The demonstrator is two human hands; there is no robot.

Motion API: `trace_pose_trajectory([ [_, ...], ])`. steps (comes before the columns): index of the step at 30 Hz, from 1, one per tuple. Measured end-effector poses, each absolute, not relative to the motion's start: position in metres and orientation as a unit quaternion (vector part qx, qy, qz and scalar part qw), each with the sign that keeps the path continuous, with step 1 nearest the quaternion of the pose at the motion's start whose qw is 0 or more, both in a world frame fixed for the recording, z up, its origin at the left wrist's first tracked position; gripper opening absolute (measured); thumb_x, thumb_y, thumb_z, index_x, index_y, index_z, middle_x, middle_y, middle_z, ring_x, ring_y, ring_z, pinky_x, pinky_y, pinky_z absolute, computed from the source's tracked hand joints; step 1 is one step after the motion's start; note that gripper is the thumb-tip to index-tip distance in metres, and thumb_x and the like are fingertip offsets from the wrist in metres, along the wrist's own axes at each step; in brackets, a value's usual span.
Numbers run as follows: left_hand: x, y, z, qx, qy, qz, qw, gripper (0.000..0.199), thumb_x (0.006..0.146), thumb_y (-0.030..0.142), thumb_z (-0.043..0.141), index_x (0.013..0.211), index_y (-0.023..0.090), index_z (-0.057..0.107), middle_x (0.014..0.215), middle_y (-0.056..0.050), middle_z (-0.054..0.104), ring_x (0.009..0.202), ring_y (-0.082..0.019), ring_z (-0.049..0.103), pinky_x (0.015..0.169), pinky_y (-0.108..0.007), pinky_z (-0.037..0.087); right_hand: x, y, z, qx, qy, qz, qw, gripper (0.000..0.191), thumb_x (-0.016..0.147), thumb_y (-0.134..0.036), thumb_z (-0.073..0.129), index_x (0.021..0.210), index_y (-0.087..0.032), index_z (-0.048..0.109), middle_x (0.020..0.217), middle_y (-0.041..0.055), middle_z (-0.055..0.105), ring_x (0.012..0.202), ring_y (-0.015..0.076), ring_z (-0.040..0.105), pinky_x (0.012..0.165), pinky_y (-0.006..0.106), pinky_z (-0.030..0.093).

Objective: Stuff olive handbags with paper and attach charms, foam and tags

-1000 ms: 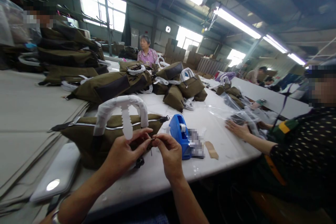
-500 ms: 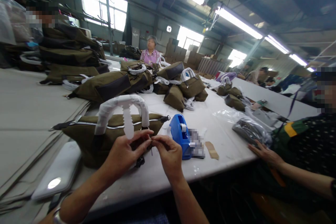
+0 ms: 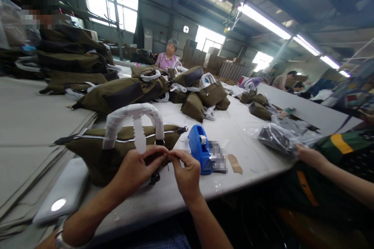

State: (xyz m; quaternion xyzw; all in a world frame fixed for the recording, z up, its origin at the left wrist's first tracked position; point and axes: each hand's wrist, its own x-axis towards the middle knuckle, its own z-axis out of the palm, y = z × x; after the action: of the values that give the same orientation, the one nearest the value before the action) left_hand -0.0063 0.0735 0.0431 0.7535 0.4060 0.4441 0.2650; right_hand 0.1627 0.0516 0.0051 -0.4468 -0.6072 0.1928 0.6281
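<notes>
Tabletop (image 3: 248,144): olive bag (image 3: 87,151), long axis sideways, handle (image 3: 119,116) up, left hand (image 3: 136,167) and right hand (image 3: 187,175) pinching small fitting (image 3: 167,160).

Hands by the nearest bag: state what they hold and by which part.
The left hand and right hand pinch a small dark piece before the bag; it's too small to tell by which part.

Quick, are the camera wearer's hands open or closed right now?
Left hand: closed on a small dark piece, too small to identify, near the olive-green fabric bag.
Right hand: closed, fingertips pinched at that piece.
</notes>
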Motion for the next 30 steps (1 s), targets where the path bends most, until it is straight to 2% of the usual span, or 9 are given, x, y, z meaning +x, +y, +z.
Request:
trace_pose_trajectory([
  [9,-0.006,0.073,0.041,0.753,0.414,0.445,0.252,0.017,0.085,0.027,0.066,0.094,0.025,0.081,0.092,0.000,0.083,0.087,-0.020,0.078,0.084,-0.028,0.060,0.164,0.053,0.003,-0.442,-0.643,0.139,0.610,0.025,0.092,-0.005,0.066,0.098,-0.025,0.081,0.092,0.0000,0.079,0.085,0.0170,0.074,0.083,0.026,0.058],
  [14,-0.006,0.077,0.036,0.759,0.410,0.448,0.234,0.018,0.090,0.032,0.065,0.097,0.025,0.080,0.095,0.000,0.082,0.089,-0.021,0.078,0.085,-0.029,0.060,0.163,0.054,0.003,-0.438,-0.641,0.143,0.614,0.022,0.093,-0.008,0.068,0.099,-0.025,0.080,0.094,-0.0003,0.079,0.087,0.0160,0.074,0.085,0.024,0.058],
  [19,-0.018,0.072,0.027,0.729,0.468,0.491,0.092,0.035,0.098,0.047,0.060,0.118,0.022,0.073,0.115,-0.007,0.079,0.103,-0.026,0.075,0.096,-0.037,0.058,0.170,0.056,-0.005,-0.486,-0.604,0.139,0.615,0.018,0.100,-0.021,0.063,0.114,-0.024,0.075,0.113,0.0043,0.077,0.106,0.0190,0.072,0.099,0.031,0.056],
  [21,-0.020,0.066,0.022,0.725,0.494,0.479,0.048,0.041,0.100,0.051,0.057,0.124,0.020,0.069,0.113,-0.009,0.077,0.095,-0.026,0.076,0.087,-0.036,0.059,0.170,0.057,-0.012,-0.520,-0.572,0.163,0.613,0.019,0.098,-0.026,0.065,0.115,-0.021,0.071,0.112,0.0067,0.075,0.103,0.0205,0.072,0.095,0.033,0.058],
  [24,-0.015,0.059,0.017,0.767,0.507,0.393,-0.010,0.052,0.100,0.053,0.056,0.138,0.018,0.060,0.107,-0.011,0.077,0.081,-0.027,0.075,0.074,-0.036,0.059,0.166,0.058,-0.021,-0.519,-0.545,0.267,0.602,0.024,0.092,-0.028,0.071,0.113,-0.019,0.065,0.101,0.0061,0.076,0.093,0.0204,0.073,0.082,0.030,0.060],
  [27,-0.007,0.056,0.019,0.787,0.541,0.288,-0.066,0.054,0.101,0.044,0.057,0.150,0.024,0.052,0.117,-0.013,0.076,0.089,-0.033,0.075,0.077,-0.042,0.059,0.163,0.058,-0.023,-0.497,-0.509,0.367,0.600,0.022,0.091,-0.032,0.072,0.106,-0.019,0.064,0.087,0.0028,0.074,0.080,0.0176,0.072,0.072,0.027,0.057],
  [30,-0.007,0.057,0.029,0.786,0.571,0.238,0.011,0.056,0.099,0.038,0.057,0.154,0.029,0.049,0.116,-0.009,0.077,0.093,-0.034,0.075,0.079,-0.044,0.059,0.166,0.058,-0.020,-0.446,-0.437,0.471,0.623,0.036,0.085,-0.043,0.079,0.104,-0.017,0.064,0.079,0.0008,0.071,0.068,0.0143,0.066,0.062,0.024,0.055],
])
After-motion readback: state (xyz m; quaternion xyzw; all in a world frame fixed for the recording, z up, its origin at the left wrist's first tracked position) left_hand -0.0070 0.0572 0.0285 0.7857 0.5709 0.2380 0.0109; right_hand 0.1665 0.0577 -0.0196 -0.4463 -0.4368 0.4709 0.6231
